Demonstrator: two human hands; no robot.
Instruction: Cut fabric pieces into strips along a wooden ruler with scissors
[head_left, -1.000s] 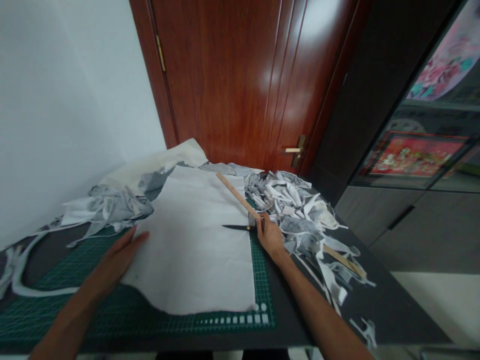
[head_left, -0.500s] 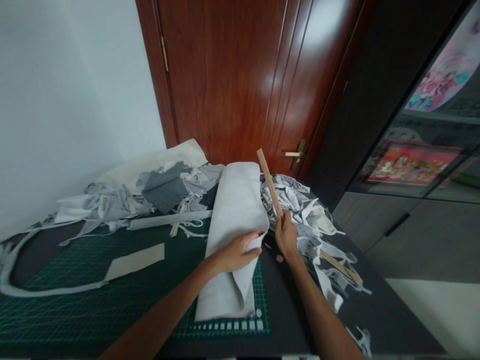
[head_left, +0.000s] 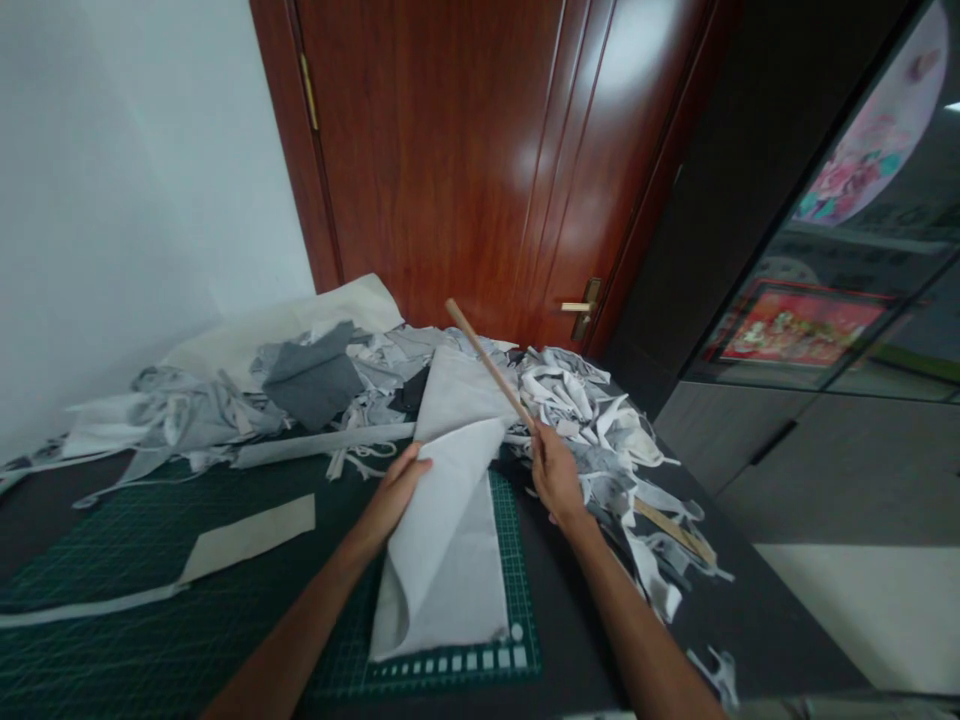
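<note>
Head view: left grip (head_left: pixel 397 492) pinching a white cloth (head_left: pixel 439 570), holding its fold up off the green cutting mat (head_left: pixel 516 570); right grip (head_left: pixel 556 475) clenching a wooden stick (head_left: pixel 489 365), keeping it clear of the cloth; grey fabric scraps (head_left: pixel 581 405) heaping aside on the desk (head_left: pixel 600 640); wooden door (head_left: pixel 442 170) standing beyond.

Left hand (head_left: pixel 391 498) lifts white fabric (head_left: pixel 442 530); right hand (head_left: pixel 556 475) grips a wooden stick (head_left: pixel 487 365).

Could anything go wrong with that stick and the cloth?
Maybe. The long wooden stick in the right hand could snag the crumpled grey-white fabric scraps beside it. The folded white cloth lifted by the left hand might slip off the green cutting mat into those scraps.
</note>
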